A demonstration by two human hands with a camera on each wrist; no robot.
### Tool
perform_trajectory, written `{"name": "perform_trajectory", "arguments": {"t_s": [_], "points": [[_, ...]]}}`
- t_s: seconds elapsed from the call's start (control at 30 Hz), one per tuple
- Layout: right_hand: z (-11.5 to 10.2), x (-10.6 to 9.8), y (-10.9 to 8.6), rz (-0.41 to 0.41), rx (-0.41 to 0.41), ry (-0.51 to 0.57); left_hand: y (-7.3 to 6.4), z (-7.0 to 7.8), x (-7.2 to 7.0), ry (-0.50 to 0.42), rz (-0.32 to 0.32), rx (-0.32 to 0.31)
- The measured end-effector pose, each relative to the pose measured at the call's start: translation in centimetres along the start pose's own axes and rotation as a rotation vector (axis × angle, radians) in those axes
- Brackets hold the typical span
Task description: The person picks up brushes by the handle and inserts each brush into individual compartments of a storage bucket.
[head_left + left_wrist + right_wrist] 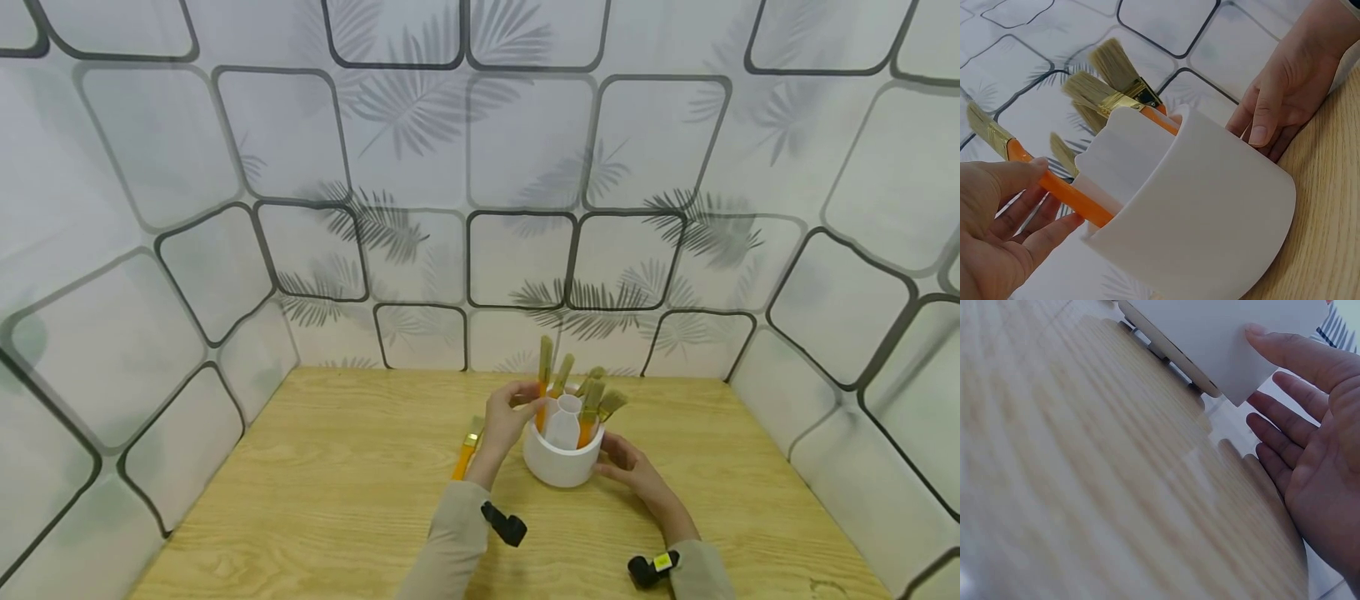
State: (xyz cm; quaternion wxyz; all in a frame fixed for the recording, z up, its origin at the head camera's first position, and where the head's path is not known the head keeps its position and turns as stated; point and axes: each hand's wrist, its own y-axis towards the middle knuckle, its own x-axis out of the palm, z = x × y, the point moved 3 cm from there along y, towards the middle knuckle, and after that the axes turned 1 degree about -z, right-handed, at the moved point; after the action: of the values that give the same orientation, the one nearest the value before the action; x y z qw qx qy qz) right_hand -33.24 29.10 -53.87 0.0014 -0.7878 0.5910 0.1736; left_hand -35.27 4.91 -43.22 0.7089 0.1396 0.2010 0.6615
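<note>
A round white brush holder (561, 468) stands on the table, with a pale wavy-topped insert (1125, 147) inside it. Between thumb and fingertips, my left hand (504, 421) pinches the orange handle of a paintbrush (1077, 195); its bristles point up and its lower end is inside the holder's rim. Several other bristle paintbrushes (1094, 94) lean in the holder. At the holder's right side is my right hand (636, 473), thumb touching the white wall and fingers (1285, 422) extended loosely beside it. How deep the pinched handle reaches is hidden.
One more orange-handled paintbrush (467, 452) lies on the wooden table (337, 500), left of my left forearm and partly covered by it. Patterned white walls (517, 258) enclose the table at the back and both sides.
</note>
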Motion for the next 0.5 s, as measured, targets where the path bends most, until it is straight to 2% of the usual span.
{"name": "perform_trajectory", "arguments": {"t_s": [0.13, 0.27, 0.33, 0.5], "points": [[0.1, 0.1, 0.0, -0.002, -0.005, 0.003, -0.1, -0.5, 0.0, 0.022, 0.002, -0.016], [0.2, 0.1, 0.0, -0.006, -0.002, 0.002, -0.3, -0.3, -0.2, 0.023, 0.002, -0.022], [0.2, 0.1, 0.1, -0.005, 0.001, 0.003, -0.4, -0.1, -0.3, 0.012, 0.007, -0.024], [0.3, 0.0, 0.1, 0.013, 0.015, 0.004, -0.8, 1.8, -1.0, -0.045, 0.001, -0.041]]}}
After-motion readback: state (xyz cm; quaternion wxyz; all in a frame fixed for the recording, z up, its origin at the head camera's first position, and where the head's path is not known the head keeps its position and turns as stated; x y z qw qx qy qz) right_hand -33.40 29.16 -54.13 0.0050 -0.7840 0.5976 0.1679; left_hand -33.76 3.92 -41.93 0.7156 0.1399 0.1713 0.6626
